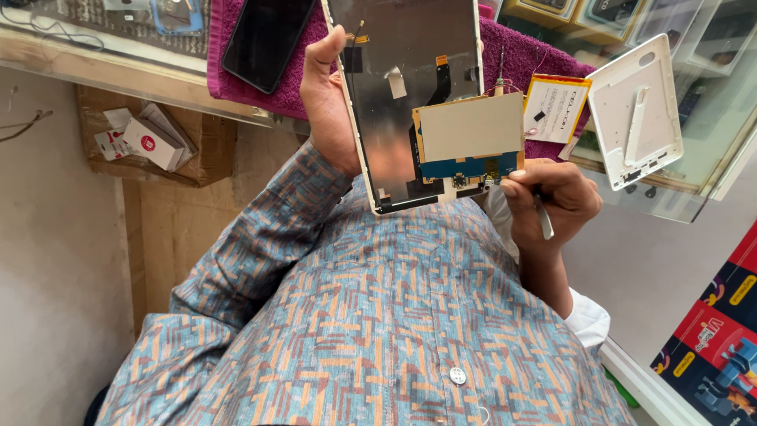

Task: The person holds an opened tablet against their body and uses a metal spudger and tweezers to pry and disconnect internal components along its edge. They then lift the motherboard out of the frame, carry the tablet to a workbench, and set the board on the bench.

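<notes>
— Where was the opened tablet [394, 102]?
— Held upright above the surface [670, 197], left hand [327, 102] gripping its edge. Its white back cover [635, 102] was already off, lying beside a purple cloth [520, 55]; the circuit board [469, 154] was exposed and seemingly not yet removed.
— The right hand [552, 201]?
— Fingers closed on a thin tool [544, 221] at the board's lower edge.

White back cover [635, 110] beside right hand [552, 197]
</notes>
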Demonstrator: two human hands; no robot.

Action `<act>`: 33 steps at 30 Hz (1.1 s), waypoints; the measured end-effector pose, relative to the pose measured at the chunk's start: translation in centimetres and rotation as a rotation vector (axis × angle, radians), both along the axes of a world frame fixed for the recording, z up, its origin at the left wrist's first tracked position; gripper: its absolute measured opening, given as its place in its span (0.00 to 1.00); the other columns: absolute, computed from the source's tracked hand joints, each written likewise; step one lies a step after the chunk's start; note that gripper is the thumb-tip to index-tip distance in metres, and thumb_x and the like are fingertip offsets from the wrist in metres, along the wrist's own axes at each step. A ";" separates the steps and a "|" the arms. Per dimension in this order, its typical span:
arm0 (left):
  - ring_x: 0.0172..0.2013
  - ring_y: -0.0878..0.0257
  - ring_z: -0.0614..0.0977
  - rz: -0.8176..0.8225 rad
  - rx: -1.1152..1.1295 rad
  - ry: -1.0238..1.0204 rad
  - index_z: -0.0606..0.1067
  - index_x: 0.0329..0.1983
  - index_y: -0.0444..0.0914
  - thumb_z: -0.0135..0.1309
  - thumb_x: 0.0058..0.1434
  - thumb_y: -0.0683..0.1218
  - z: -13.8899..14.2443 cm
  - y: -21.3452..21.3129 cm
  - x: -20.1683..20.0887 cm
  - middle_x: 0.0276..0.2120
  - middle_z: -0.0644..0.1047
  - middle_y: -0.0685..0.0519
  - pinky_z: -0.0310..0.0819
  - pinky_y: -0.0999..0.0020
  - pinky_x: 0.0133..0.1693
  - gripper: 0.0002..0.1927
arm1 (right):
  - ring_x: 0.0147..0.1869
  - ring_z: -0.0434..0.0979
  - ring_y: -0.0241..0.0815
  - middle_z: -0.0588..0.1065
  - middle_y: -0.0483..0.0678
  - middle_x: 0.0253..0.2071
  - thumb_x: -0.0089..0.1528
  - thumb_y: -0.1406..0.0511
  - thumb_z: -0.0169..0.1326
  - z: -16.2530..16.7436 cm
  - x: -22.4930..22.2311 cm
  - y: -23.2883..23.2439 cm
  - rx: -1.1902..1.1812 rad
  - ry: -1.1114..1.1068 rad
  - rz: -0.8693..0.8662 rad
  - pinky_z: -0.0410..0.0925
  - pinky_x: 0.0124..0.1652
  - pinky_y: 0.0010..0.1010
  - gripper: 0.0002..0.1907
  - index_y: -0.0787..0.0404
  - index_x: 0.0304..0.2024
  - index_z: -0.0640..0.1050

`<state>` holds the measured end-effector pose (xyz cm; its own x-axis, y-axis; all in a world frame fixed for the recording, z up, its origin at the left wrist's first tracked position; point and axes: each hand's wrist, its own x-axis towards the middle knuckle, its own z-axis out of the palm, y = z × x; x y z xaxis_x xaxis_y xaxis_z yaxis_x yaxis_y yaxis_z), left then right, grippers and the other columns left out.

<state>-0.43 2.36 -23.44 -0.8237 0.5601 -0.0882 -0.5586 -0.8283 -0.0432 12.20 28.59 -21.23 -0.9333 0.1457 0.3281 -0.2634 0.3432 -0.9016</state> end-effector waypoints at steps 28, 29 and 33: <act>0.54 0.54 0.77 0.176 -0.215 0.057 0.69 0.60 0.33 0.46 0.77 0.57 4.9 1.1 1.6 0.53 0.75 0.46 0.70 0.56 0.59 0.23 | 0.42 0.85 0.38 0.80 0.56 0.42 0.71 0.66 0.65 6.0 1.8 -1.7 0.036 -0.114 -0.325 0.70 0.34 0.15 0.18 0.70 0.56 0.73; 0.55 0.54 0.76 0.175 -0.215 0.048 0.69 0.61 0.33 0.46 0.77 0.57 4.8 1.2 1.6 0.53 0.75 0.46 0.70 0.55 0.60 0.23 | 0.44 0.85 0.38 0.81 0.57 0.43 0.72 0.66 0.65 5.9 1.8 -1.5 0.031 -0.125 -0.315 0.71 0.35 0.15 0.18 0.70 0.56 0.73; 0.55 0.54 0.76 0.157 -0.204 0.045 0.70 0.61 0.34 0.46 0.76 0.57 4.3 1.3 1.2 0.54 0.75 0.46 0.70 0.55 0.60 0.23 | 0.45 0.85 0.38 0.81 0.59 0.43 0.74 0.67 0.66 5.1 1.8 -1.2 -0.065 -0.138 -0.279 0.73 0.39 0.17 0.17 0.71 0.57 0.73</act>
<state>0.78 3.68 -19.12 -0.9049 0.3994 -0.1470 -0.4199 -0.8941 0.1556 14.00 27.42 -16.15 -0.8893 0.4192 0.1829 -0.0411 0.3251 -0.9448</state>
